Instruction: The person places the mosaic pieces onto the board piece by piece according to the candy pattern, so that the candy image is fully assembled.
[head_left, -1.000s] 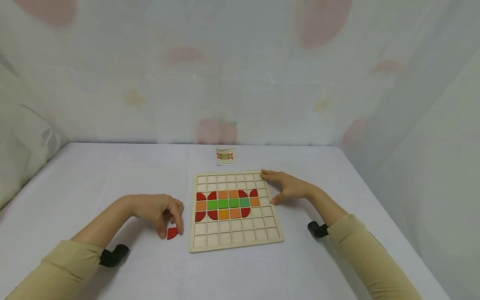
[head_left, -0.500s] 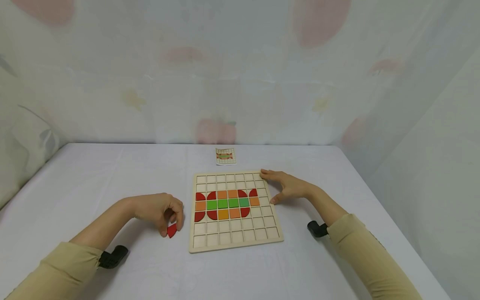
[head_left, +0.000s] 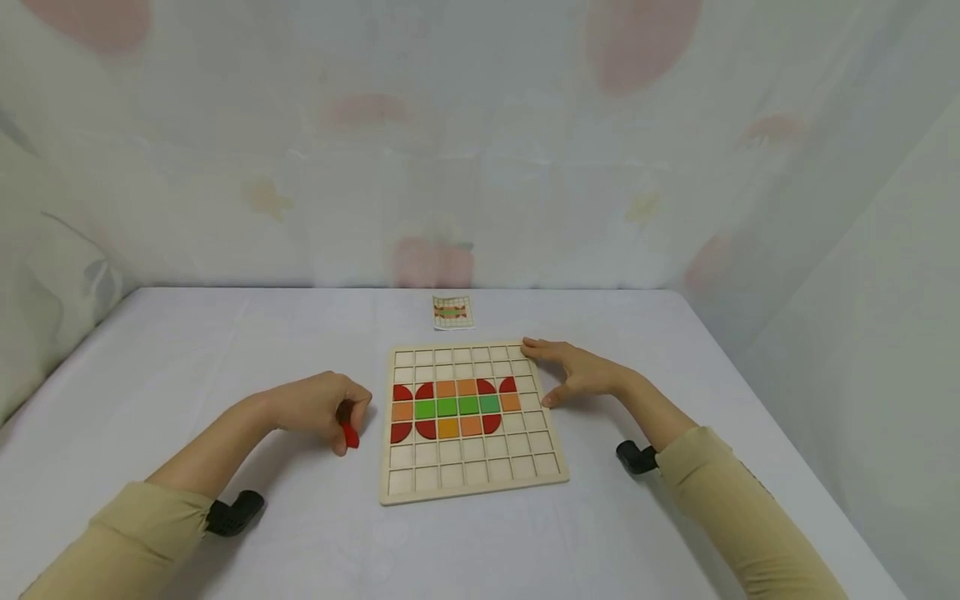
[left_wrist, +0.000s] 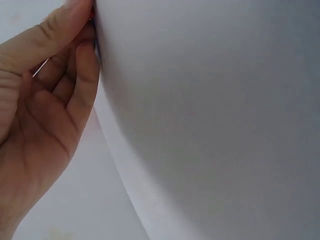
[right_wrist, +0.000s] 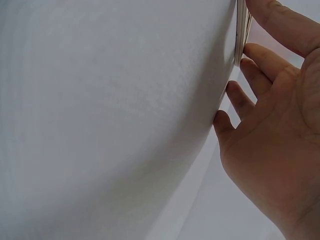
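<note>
The left hand (head_left: pixel 318 410) pinches a small red piece (head_left: pixel 349 434) between thumb and fingertips, just above the bench (head_left: pixel 187 358) and just beside the left edge of the wooden grid board (head_left: pixel 472 492). This grip is closed around the piece. The piece looks thin, stiff and light, probably smooth wood, so it may slip; holding it by its flat faces or opposite edges seems best. The right hand (head_left: pixel 581 375) lies with relaxed, straight fingers against the board's far right corner and holds nothing. A pattern card (head_left: pixel 452 312) lies beyond the board.
</note>
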